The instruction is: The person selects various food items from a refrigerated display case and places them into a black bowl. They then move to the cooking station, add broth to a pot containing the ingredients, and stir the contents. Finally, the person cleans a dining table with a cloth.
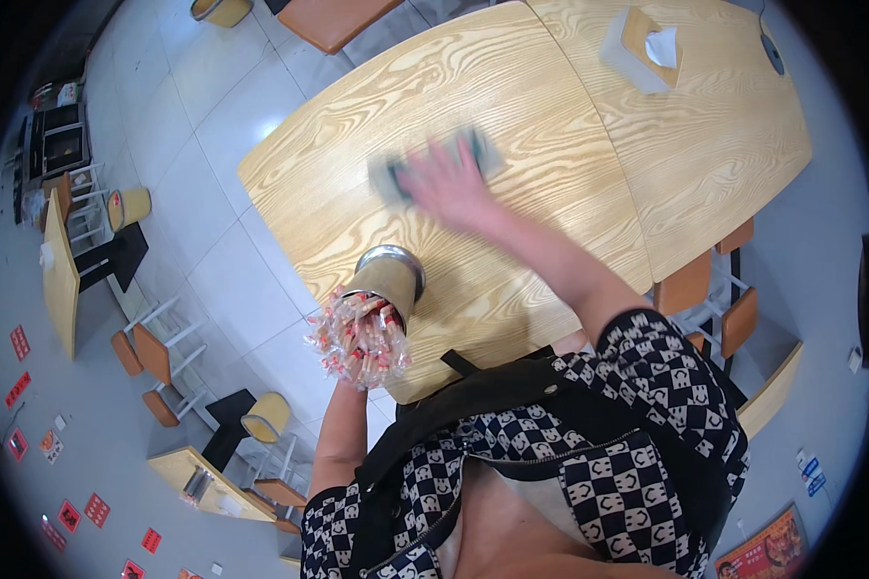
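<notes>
My right hand (449,184) lies flat with fingers spread over a grey-green cloth (387,177) on the wood-grain tabletop (543,94). Hand and cloth are both blurred. At the near left edge of the table, a tan canister (385,281) with a shiny metal base ring leans its mouth towards me. Wrapped chopsticks (362,340) in clear film with red print fill it and stick out. My left hand (352,388) holds the canister from the left; the chopsticks hide most of its fingers. Whether the base touches the table is unclear.
A tissue box (641,54) stands on the table's far right part, near a dark cable end (772,54). Brown-seated chairs (684,286) are along the right side, another chair (337,22) beyond the far edge. Bins (129,208) and more tables (210,485) are at left.
</notes>
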Demonstrator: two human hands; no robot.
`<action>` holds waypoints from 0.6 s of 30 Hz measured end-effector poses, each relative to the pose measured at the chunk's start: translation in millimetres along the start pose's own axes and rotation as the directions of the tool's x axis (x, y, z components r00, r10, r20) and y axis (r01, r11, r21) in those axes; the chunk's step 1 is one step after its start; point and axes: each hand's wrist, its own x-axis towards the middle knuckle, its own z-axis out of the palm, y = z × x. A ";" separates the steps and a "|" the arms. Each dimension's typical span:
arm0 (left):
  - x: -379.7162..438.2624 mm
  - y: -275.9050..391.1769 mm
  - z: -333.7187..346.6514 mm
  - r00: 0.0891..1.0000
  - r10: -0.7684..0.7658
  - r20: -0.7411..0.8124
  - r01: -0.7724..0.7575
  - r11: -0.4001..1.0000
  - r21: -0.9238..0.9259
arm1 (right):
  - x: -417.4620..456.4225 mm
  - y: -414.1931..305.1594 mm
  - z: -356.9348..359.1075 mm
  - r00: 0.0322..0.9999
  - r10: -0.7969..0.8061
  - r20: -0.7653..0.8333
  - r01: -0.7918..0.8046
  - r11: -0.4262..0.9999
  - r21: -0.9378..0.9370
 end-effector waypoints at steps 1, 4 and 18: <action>-3.1 -5.3 3.7 1.000 -0.023 0.006 0.024 0.992 -0.123 | -48.3 -18.9 -2.3 0.991 -0.087 0.106 0.085 0.996 0.025; -9.9 -28.2 19.0 0.991 -0.121 0.064 0.132 0.732 -0.669 | -161.2 -25.9 1.3 0.957 -0.219 0.191 0.164 0.949 0.268; 4.0 13.1 -1.9 0.987 -0.097 -0.126 0.102 0.994 0.034 | 31.8 8.1 11.3 0.983 -0.172 0.062 0.168 0.984 0.061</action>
